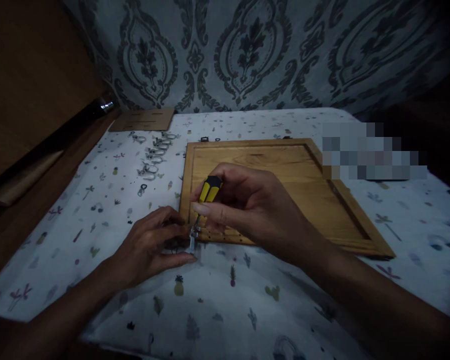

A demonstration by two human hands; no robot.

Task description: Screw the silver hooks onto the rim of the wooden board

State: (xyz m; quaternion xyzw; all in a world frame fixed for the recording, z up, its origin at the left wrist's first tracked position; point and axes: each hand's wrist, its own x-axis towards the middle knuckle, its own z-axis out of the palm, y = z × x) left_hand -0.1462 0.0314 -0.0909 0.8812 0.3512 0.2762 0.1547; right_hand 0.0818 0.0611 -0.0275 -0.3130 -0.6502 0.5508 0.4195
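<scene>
A wooden framed board (285, 175) lies flat on a white patterned cloth (228, 300). My right hand (247, 205) is closed round a screwdriver (209, 192) with a yellow and black handle, its tip pointing down at the board's near left corner. A small metal fitting (193, 239) sits at that corner, under the tip. My left hand (153, 247) rests on the cloth beside the corner, its fingers pinching the fitting against the board's edge. A row of small holes runs along the board's near rail.
Several metal hooks or clips (153, 157) lie scattered on the cloth at the back left. A flat piece of cardboard (144, 120) lies behind them. Dark wooden furniture (30, 100) borders the left side. A patterned wall stands behind. A blurred patch covers the right.
</scene>
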